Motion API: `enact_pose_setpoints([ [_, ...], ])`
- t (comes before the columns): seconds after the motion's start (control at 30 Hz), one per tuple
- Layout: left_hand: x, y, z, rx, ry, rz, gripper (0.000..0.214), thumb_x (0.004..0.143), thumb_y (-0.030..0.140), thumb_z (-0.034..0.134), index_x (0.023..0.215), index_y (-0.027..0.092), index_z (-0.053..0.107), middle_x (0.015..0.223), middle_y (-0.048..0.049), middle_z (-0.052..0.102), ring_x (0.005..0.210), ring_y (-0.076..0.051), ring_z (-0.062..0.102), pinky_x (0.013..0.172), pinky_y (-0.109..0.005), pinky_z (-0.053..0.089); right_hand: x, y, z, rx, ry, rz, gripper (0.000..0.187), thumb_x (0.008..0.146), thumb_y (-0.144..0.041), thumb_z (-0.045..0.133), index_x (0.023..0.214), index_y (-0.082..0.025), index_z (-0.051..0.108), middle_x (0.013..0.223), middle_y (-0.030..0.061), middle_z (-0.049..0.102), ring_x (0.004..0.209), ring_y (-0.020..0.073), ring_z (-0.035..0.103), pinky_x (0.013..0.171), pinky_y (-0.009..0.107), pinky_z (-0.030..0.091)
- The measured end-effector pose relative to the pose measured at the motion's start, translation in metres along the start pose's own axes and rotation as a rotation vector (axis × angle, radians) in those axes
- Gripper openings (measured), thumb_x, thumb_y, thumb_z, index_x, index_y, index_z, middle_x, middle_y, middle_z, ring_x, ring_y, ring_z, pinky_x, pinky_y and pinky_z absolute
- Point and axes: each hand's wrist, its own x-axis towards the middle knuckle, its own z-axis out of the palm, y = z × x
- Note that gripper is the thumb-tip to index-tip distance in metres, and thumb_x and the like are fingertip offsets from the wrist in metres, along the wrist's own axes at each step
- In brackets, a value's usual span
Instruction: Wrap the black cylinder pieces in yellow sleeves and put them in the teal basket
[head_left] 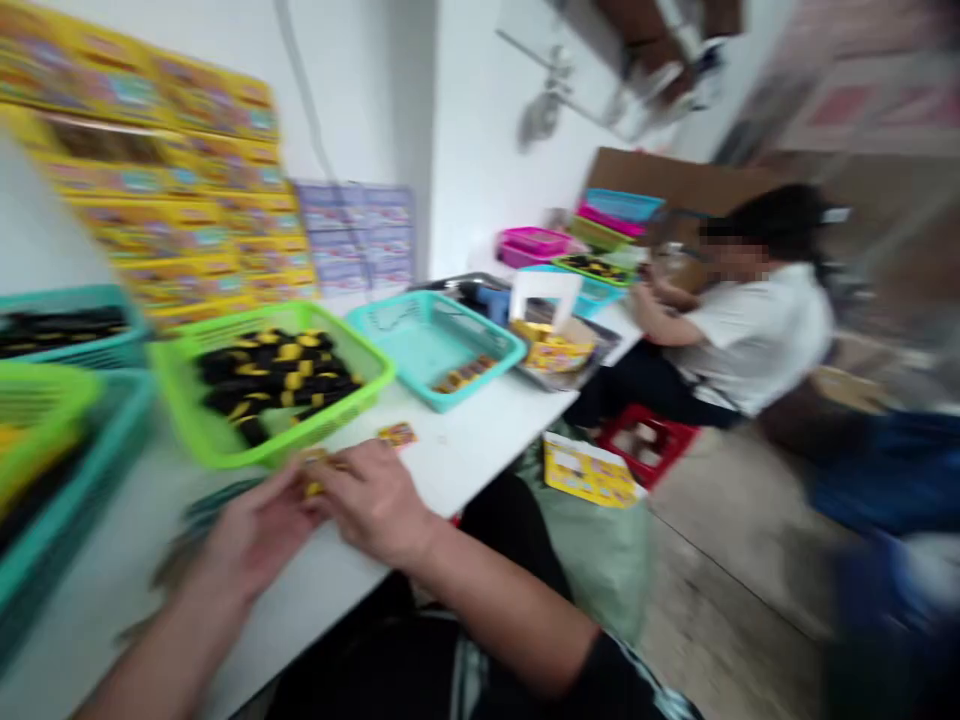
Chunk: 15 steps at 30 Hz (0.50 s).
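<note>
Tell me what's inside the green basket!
The green plastic basket holds a heap of black and yellow pieces. They cover most of its bottom, so that part cannot be seen.

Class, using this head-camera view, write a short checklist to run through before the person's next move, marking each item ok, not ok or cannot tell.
1. Grip of the left hand and right hand on the small yellow piece: cannot tell, blurred.
2. Small packet on the white table, apart from the hands: ok.
3. Black-and-yellow items inside the green basket: ok.
4. Teal basket resting on the table: ok.
5. Seated co-worker apart from the hands: ok.
6. Picture sharp: not ok.
</note>
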Motion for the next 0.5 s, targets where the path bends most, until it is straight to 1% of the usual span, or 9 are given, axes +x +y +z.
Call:
enact_pose_setpoints([
  [0.03,-0.006,0.007,-0.009,0.003,0.066,0.023,0.028,0.097,0.011,0.039,0.086,0.01,0.065,0.081,-0.0071,0.067,0.063,-0.013,0.06,0.058,-0.025,0.053,-0.002,0.002,0.005,0.051,0.04,-0.021,0.023,0.095,-0.029,0.055,0.113,-0.018,0.064,0.096,0.0097,0.066,0.09,0.0197,0.059,0.078,0.034,0.05],
  [0.07,-0.01,0.011,-0.013,-0.012,0.092,0.021,0.028,0.095,0.008,0.04,0.084,0.01,0.066,0.08,-0.0071,0.068,0.061,-0.012,0.06,0.055,-0.023,0.051,-0.004,0.005,0.009,0.107,0.078,-0.043,0.023,0.095,-0.026,0.056,0.114,-0.017,0.064,0.098,0.0107,0.067,0.091,0.0209,0.059,0.078,0.036,0.05],
  [0.1,-0.011,0.013,-0.015,-0.034,0.087,0.02,0.025,0.094,0.008,0.043,0.084,0.009,0.066,0.079,-0.007,0.067,0.06,-0.012,0.06,0.052,-0.022,0.05,-0.006,0.007,0.012,0.187,0.12,-0.032,0.024,0.094,-0.026,0.057,0.114,-0.016,0.063,0.099,0.0112,0.067,0.091,0.0213,0.058,0.079,0.037,0.05],
  [0.13,-0.011,0.013,-0.016,-0.054,0.068,0.031,0.023,0.093,0.008,0.046,0.083,0.009,0.066,0.079,-0.0074,0.067,0.062,-0.012,0.061,0.053,-0.022,0.05,-0.007,0.008,0.013,0.267,0.159,0.01,0.024,0.093,-0.027,0.058,0.114,-0.016,0.062,0.098,0.0106,0.067,0.09,0.021,0.058,0.078,0.036,0.05],
  [0.23,-0.008,0.01,-0.012,-0.084,0.003,0.052,0.021,0.093,0.009,0.048,0.086,0.008,0.067,0.083,-0.0086,0.067,0.068,-0.013,0.063,0.06,-0.024,0.054,-0.007,0.008,0.014,0.403,0.214,0.149,0.025,0.091,-0.03,0.062,0.113,-0.018,0.062,0.094,0.0081,0.067,0.088,0.0199,0.06,0.077,0.035,0.051],
  [0.3,-0.008,0.01,-0.01,-0.098,0.006,0.043,0.02,0.094,0.012,0.049,0.09,0.008,0.068,0.085,-0.0086,0.067,0.067,-0.012,0.062,0.062,-0.024,0.054,-0.006,0.007,0.015,0.387,0.209,0.156,0.026,0.092,-0.03,0.061,0.115,-0.018,0.063,0.094,0.0081,0.067,0.086,0.0198,0.06,0.076,0.035,0.051],
  [0.43,-0.011,0.009,-0.012,-0.113,0.045,0.017,0.018,0.095,0.014,0.05,0.091,0.01,0.067,0.085,-0.0074,0.068,0.065,-0.011,0.06,0.061,-0.022,0.052,-0.006,0.009,0.019,0.276,0.174,0.064,0.029,0.095,-0.028,0.056,0.122,-0.018,0.061,0.089,0.0079,0.067,0.081,0.0199,0.059,0.071,0.036,0.051],
  [0.5,-0.012,0.008,-0.014,-0.117,0.026,0.01,0.016,0.094,0.013,0.052,0.091,0.01,0.068,0.085,-0.0062,0.067,0.066,-0.011,0.06,0.063,-0.023,0.051,-0.007,0.011,0.021,0.274,0.17,0.058,0.028,0.095,-0.027,0.056,0.121,-0.018,0.062,0.086,0.007,0.066,0.079,0.0193,0.058,0.07,0.035,0.051],
])
